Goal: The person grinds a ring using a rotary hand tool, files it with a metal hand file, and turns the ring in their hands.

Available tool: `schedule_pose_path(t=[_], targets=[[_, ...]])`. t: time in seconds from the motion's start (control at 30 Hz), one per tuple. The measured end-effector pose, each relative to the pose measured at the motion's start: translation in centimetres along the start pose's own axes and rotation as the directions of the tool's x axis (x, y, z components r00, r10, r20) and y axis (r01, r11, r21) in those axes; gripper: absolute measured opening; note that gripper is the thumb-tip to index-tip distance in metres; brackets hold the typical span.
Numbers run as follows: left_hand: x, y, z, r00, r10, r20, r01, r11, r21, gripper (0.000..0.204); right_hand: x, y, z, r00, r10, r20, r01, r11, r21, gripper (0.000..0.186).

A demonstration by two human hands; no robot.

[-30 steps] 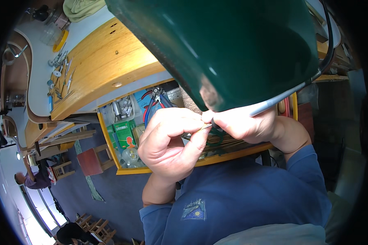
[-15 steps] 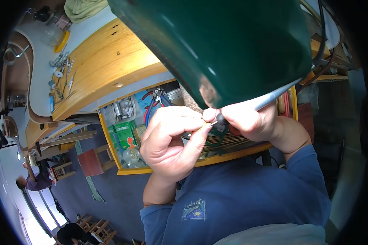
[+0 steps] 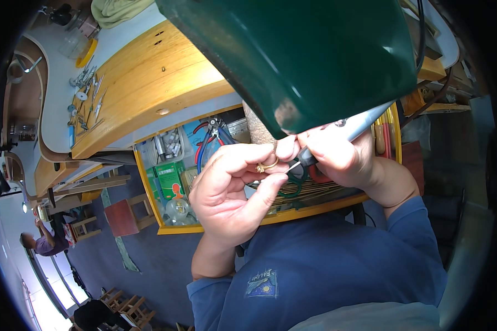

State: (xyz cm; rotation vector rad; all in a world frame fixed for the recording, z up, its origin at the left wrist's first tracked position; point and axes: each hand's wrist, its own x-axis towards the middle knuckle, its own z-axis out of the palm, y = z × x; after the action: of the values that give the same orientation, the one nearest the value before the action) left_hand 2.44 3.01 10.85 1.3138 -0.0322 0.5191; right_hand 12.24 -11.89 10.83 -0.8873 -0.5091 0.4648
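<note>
A gold ring (image 3: 268, 165) with a small raised setting hangs among the fingers of my left hand (image 3: 229, 193). The thumb of that hand is off the ring, and the index and middle fingers carry it. Closed around a grey rotary handpiece (image 3: 364, 124), my right hand (image 3: 339, 157) points its thin bit (image 3: 293, 166) left toward the ring. The bit is just beside the left thumb tip; whether it touches anything I cannot tell. A green lamp shade (image 3: 309, 60) hangs over both hands and hides part of the right hand's fingers.
Below the hands, an open yellow-edged drawer (image 3: 171, 229) contains pliers (image 3: 213, 131), a green box (image 3: 170, 179) and green-handled scissors (image 3: 294, 186). A wooden bench edge (image 3: 149, 71) lies beyond. Loose bits and small tools (image 3: 85, 99) lie at left. Another person (image 3: 47, 243) is far left.
My left thumb has come away from the fingers, and the gold ring is turned into plainer view. The handpiece's bit has drawn slightly back to the right.
</note>
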Motion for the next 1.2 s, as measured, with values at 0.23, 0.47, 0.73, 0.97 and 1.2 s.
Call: schedule_pose_path(t=[0.23,0.47,0.73,0.97,1.2], targets=[[-0.2,-0.4,-1.2,0.997,-0.046,0.063,0.042,0.997,0.065,0.026,0.0,0.1,0.1,0.999,0.003,-0.043,0.000,0.999,0.049,0.014],[-0.1,-0.3,-0.7,0.999,0.021,0.044,-0.025,0.995,0.092,0.022,-0.1,0.0,0.3,0.997,0.056,-0.050,-0.049,0.990,0.130,0.015],[0.5,-0.3,-1.6,0.972,0.192,0.134,-0.229,0.902,0.366,0.023,0.1,0.3,0.0,1.000,-0.016,-0.027,0.017,0.999,0.045,0.015],[0.3,-0.9,-1.0,0.967,0.247,0.057,-0.253,0.921,0.296,0.023,0.1,0.1,0.3,0.999,-0.001,-0.043,0.002,1.000,0.022,0.015],[0.7,-0.9,-1.5,0.934,0.317,0.168,-0.356,0.873,0.333,0.024,0.0,0.1,0.1,0.999,-0.005,-0.053,0.005,1.000,-0.008,0.016]])
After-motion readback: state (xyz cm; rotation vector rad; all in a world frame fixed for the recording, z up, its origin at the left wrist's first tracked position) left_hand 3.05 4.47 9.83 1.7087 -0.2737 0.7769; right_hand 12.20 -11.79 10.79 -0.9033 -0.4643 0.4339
